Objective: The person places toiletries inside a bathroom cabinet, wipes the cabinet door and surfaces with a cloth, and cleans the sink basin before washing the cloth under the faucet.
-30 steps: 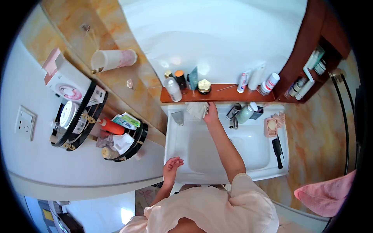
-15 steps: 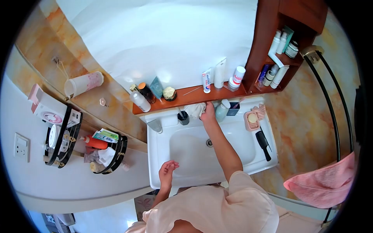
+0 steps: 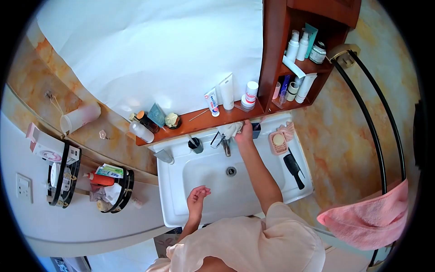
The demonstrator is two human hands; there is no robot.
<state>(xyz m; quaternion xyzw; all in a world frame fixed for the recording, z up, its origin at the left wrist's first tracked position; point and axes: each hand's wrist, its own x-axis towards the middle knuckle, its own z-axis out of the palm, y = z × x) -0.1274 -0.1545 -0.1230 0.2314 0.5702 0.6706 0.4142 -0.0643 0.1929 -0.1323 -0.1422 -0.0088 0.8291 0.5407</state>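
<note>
My right hand [image 3: 245, 132] grips a white cloth [image 3: 232, 129] at the back of the white sink [image 3: 166, 199], just under the wooden shelf. Below the cloth the metal faucet [image 3: 227, 147] shows, partly covered by it. A dark square holder [image 3: 257, 130] stands just right of this hand. My left hand [image 3: 197, 200] hovers over the front left of the basin, fingers loosely bent and slightly apart, with nothing visible in it. Left of the faucet is a dark cup [image 3: 195, 145], and a clear tumbler [image 3: 164, 157] sits at the sink's left corner.
A wooden shelf [image 3: 195, 123] carries several bottles, jars and a toothpaste tube [image 3: 211, 101]. On the sink's right rim lie a pink soap dish [image 3: 277, 143] and a black comb [image 3: 294, 171]. A pink towel [image 3: 367, 217] hangs at right. Corner racks [image 3: 126, 192] are at left.
The view has shifted, so the sink and shelf appear further left. My right hand and the cloth have moved right along the back rim, uncovering the faucet; the green pump bottle is now hidden.
</note>
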